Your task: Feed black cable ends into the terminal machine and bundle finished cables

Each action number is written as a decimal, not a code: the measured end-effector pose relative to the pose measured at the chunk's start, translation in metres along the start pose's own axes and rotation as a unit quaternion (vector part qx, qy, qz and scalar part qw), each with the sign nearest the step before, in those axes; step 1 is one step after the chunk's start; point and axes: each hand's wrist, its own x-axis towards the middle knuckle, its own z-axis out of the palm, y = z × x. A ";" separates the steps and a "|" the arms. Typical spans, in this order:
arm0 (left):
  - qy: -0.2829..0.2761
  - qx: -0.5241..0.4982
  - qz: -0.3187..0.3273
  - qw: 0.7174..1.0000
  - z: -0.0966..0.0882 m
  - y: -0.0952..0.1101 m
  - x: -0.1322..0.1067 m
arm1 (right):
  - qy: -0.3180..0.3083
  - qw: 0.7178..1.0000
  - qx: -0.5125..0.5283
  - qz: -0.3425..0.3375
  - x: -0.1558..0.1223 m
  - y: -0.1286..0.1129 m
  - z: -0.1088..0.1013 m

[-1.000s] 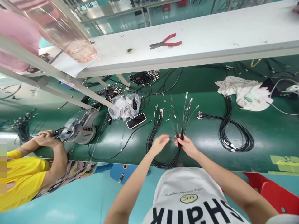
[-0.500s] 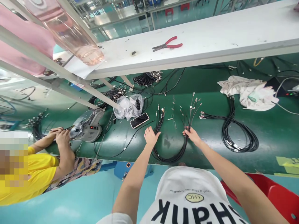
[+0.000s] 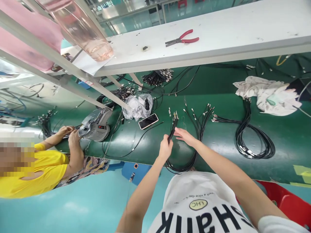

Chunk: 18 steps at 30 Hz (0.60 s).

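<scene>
A bundle of black cables with metal connector ends bends in a U on the green bench in front of me. My left hand is closed around its left branch, just below the connectors. My right hand is open, its fingers stretched toward that same branch; whether the fingertips touch the cables I cannot tell. Behind my right wrist, the bundle's right branch lies loose on the bench with its connector ends fanned out.
A phone and a clear plastic bag lie left of the bundle. Another looped cable bundle is at right, below a white cloth. Red-handled pliers rest on the shelf. At left, a co-worker handles cables by a grey machine.
My right hand has let go of the right branch, which now lies down, and moved left to the other branch. My left hand has closed around the left branch.
</scene>
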 end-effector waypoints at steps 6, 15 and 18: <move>0.014 -0.069 0.134 0.988 -0.034 0.050 -0.060 | -0.026 0.985 0.067 -0.158 -0.045 -0.051 0.040; 0.173 -0.404 0.170 0.882 -0.115 0.131 -0.037 | -0.140 0.963 -0.015 -0.229 -0.112 -0.050 0.058; 0.149 -0.418 0.124 0.888 -0.108 0.134 -0.043 | -0.144 0.961 -0.024 -0.236 -0.118 -0.049 0.055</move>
